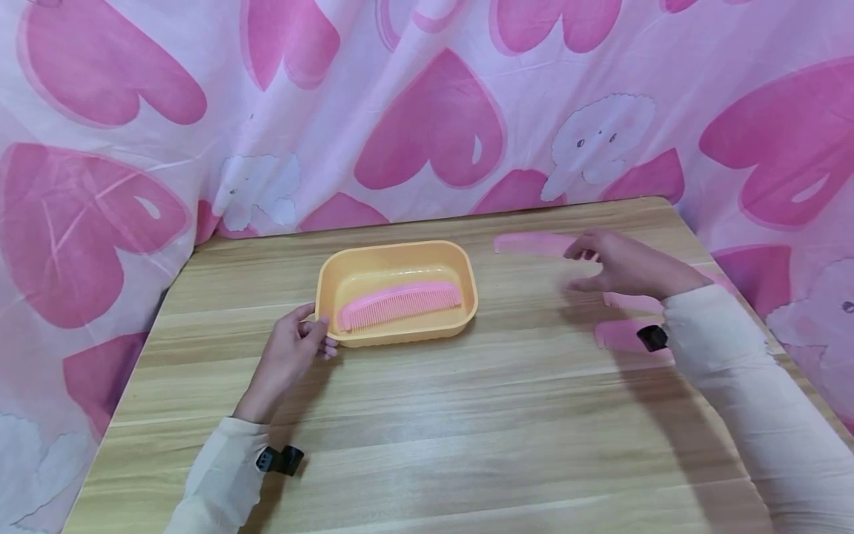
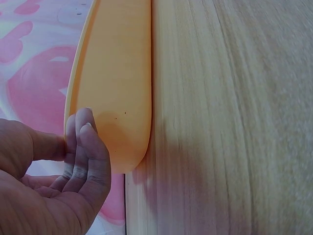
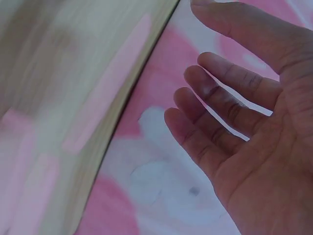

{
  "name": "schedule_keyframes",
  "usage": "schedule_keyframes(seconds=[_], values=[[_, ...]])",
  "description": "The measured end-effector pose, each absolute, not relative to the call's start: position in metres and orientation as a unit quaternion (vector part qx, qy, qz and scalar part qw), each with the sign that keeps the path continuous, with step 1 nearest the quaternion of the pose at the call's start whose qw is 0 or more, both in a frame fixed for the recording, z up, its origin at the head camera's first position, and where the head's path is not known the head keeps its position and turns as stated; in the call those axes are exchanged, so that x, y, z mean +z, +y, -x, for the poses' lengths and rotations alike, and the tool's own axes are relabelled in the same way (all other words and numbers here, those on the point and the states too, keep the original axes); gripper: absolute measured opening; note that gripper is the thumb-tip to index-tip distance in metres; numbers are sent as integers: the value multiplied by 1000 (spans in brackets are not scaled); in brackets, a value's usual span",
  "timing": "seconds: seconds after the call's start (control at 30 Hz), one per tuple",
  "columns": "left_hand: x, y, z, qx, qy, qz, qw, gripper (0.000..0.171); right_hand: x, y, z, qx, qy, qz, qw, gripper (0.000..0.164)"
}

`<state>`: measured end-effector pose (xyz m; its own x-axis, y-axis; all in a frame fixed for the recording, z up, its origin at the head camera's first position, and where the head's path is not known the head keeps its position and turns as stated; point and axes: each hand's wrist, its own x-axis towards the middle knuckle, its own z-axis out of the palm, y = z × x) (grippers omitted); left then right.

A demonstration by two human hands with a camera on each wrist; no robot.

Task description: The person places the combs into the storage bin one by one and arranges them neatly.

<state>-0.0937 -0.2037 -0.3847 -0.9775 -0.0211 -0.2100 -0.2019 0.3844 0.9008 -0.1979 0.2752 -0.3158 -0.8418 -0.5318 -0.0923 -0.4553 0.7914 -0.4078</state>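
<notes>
A pink comb [image 1: 400,302] lies inside a yellow-orange plastic basin [image 1: 394,341] on the table. My left hand [image 1: 290,352] pinches the basin's near left corner, thumb at the rim and fingers against the outer wall [image 2: 117,98]. Over the right side of the table, my right hand [image 1: 620,263] hovers with fingers spread and nothing in them. Behind its fingertips in the head view lies another pink comb [image 1: 530,243]. Further pink combs, one [image 1: 634,302] above another [image 1: 617,335], are partly covered by the right forearm. Blurred combs [image 3: 110,88] also appear in the right wrist view.
The wood-grain table [image 1: 427,437] ends at the back against a pink heart-patterned curtain [image 1: 427,126]. A pink edge [image 1: 715,279] shows beyond the right wrist, mostly hidden. Small black devices [image 1: 652,338] sit on both wrists.
</notes>
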Motion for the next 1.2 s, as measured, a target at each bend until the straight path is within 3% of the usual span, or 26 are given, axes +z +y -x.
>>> schedule_keyframes(seconds=[0.2, 0.43, 0.67, 0.97, 1.2], values=[[-385, -204, 94, 543, 833, 69, 82, 50, -329, 317, 185, -173, 947, 252, 97, 41], [-384, -204, 94, 543, 832, 72, 88, 51, -344, 353, 169, -180, 954, 196, 136, 53], [-383, -204, 94, 543, 832, 72, 90, 51, -363, 382, 156, -154, 956, 209, 135, 45], [-383, -204, 94, 539, 834, 78, 86, 51, -380, 408, 144, -124, 958, 216, 142, 59], [-383, -203, 95, 540, 833, 78, 86, 51, -387, 416, 142, -103, 961, 217, 138, 61]])
